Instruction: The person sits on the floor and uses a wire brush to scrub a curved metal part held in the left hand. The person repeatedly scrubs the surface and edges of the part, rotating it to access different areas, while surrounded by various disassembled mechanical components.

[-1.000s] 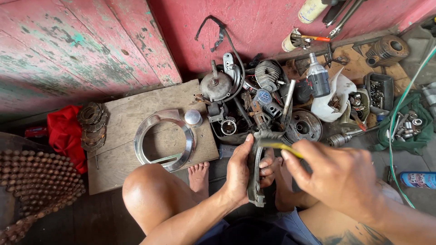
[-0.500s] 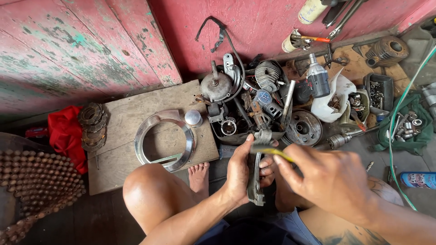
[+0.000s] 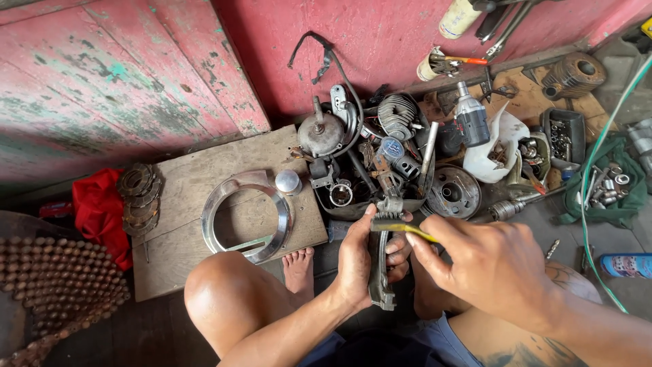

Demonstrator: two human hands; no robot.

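Curved metal part [image 3: 381,272] gripped mid-length by left hand [image 3: 360,261]; judged stiff, heavy.
Brush [image 3: 401,229] pinched in right hand [image 3: 492,268] fingers, bristles on part's top end.

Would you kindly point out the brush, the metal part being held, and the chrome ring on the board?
brush [image 3: 402,230], head view, on its yellow handle.
metal part [image 3: 378,278], head view, on its lower shaft.
chrome ring [image 3: 216,204], head view, on its left rim.

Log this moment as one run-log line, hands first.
left hand: grips curved metal part upright | right hand: holds yellow-handled brush against part's top | behind: tray of engine parts
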